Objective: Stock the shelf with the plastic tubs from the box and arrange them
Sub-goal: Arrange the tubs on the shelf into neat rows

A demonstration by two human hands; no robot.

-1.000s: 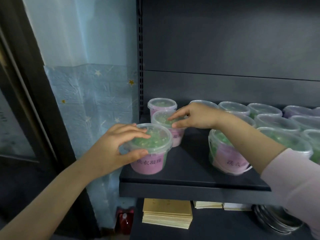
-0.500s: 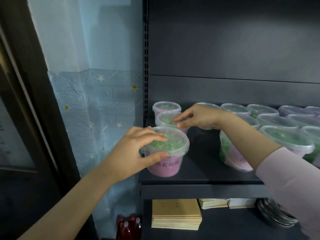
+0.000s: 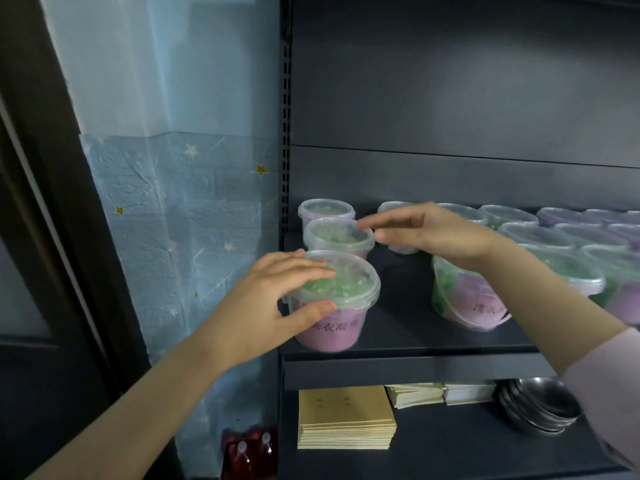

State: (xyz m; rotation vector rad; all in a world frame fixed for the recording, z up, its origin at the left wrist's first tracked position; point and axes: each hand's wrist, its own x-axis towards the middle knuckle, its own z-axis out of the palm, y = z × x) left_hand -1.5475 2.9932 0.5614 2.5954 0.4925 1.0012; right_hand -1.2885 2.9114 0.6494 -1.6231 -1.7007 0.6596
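Observation:
A clear plastic tub with a pink label and green beads stands at the front left corner of the dark shelf. My left hand grips its lid and side. Behind it stand two more tubs in a line, the middle tub and the back tub. My right hand hovers just right of the middle tub's rim with fingers spread, holding nothing. Rows of several more tubs fill the shelf's right side; one tub leans tilted under my right forearm.
A blue starred wall covering runs left of the shelf upright. The lower shelf holds a stack of tan booklets, paper packs and stacked metal bowls. Red bottles stand on the floor.
My right hand lifted off the middle tub's lid and opened, drawing slightly right. My left hand kept its grip on the front tub. The view shifted left.

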